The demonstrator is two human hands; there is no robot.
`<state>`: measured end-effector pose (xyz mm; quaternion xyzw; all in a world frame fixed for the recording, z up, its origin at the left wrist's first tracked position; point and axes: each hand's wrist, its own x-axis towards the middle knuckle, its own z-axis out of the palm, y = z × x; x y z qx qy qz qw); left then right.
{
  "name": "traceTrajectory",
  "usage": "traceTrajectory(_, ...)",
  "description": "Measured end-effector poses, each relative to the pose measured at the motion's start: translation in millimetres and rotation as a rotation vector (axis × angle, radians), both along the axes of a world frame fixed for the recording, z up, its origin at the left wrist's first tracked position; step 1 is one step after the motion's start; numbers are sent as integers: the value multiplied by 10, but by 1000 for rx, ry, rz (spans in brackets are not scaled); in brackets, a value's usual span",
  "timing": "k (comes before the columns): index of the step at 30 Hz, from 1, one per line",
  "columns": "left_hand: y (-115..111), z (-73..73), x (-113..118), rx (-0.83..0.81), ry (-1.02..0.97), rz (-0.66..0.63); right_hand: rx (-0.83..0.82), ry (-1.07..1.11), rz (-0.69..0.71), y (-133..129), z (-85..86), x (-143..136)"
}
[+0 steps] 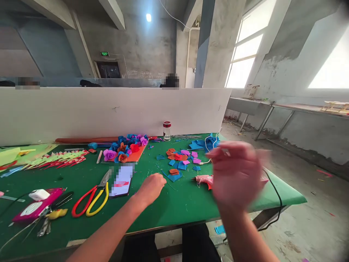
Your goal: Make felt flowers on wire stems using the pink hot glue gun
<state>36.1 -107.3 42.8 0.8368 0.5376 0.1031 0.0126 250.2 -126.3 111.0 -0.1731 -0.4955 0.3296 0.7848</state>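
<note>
My left hand [152, 187] is closed in a pinch above the green table; whatever it holds, if anything, is hidden. Just beyond its fingers lie a blue paper piece [175, 177] and an orange paper piece [173, 171]. My right hand [236, 176] is raised and smeared by motion, so its fingers cannot be read. Behind it, partly covered, lies a pink glue gun [204, 179]. Several cut petals in orange, pink and blue, such as a pink petal [196, 161], are scattered between and beyond the hands.
Paper flowers [127, 148] lie at centre back, beside a glass jar [167, 131]. Left are scissors [91, 198], a phone [121, 181] and a magenta device [38, 205]. A white partition [109, 112] stands behind. A black cable [278, 196] hangs over the table's right edge.
</note>
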Motion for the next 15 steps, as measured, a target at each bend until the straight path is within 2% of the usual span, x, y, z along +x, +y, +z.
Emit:
traceTrajectory(2,179,-309,83,9,236,-13,-219,59,167,275,-248,-265)
traceTrajectory(4,282,-439,161,37,368,-19,-404,8,190,606,-576,-513)
traceTrajectory(7,380,-394,241,19,421,-49,-493,-98,134,1019,-1021,-725)
traceTrajectory(9,435,-306,244,2,443,-71,-504,-139,71,1173,-1192,-752)
traceTrajectory(12,510,-201,147,-19,397,-100,-474,-243,-39,1252,-1270,-696)
traceTrajectory(15,581,-176,-42,-36,69,-85,-390,-399,-147,1249,-1259,-619)
